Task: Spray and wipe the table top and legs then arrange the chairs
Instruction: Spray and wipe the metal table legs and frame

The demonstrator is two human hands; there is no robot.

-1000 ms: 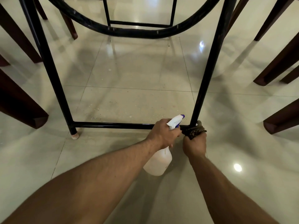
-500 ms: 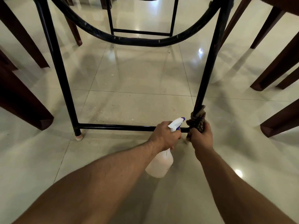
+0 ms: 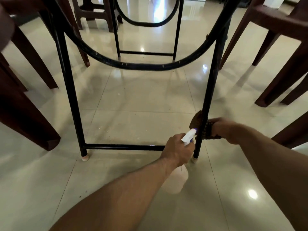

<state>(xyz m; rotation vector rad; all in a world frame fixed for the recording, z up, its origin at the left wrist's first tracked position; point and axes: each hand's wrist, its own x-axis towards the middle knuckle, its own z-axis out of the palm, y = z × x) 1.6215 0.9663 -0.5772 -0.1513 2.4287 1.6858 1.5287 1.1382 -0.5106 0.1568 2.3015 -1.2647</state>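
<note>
Wiping the legs is the step in hand, I'd say. The right hand (image 3: 223,129) has its fingers clenched around a dark rag (image 3: 196,120), and the rag is wrapped around the black metal leg (image 3: 208,90) at the lower right of the frame, a bit above the foot. The left hand (image 3: 178,150) is grasping the neck of a white spray bottle (image 3: 179,180), nozzle touching or nearly touching that same leg, bottle body hanging low just over the floor tiles (image 3: 141,100).

Stuff that could go sideways from here:

- The bench frame looks light, thin tube with a low crossbar (image 3: 123,147) and a curved brace (image 3: 133,65) across the middle. Yank the rag hard along the leg and the whole thing may scoot on those glossy tiles.
- The floor is shiny. Any spray that misses the leg lands on it and gets slick, right where the person is crouching.
- There are crumbs (image 3: 105,137) on the tile near the crossbar. A wet rag dragged down to the foot would smear them into paste.
- Brown chair legs (image 3: 283,77) crowd in at the right edge and more at the left. An elbow swinging out on the upstroke could knock 1 of them.
- The bottle sits in the way of the rag's path downward, so the 2 hands might bump.

Can't see the bench top at all from down here.
</note>
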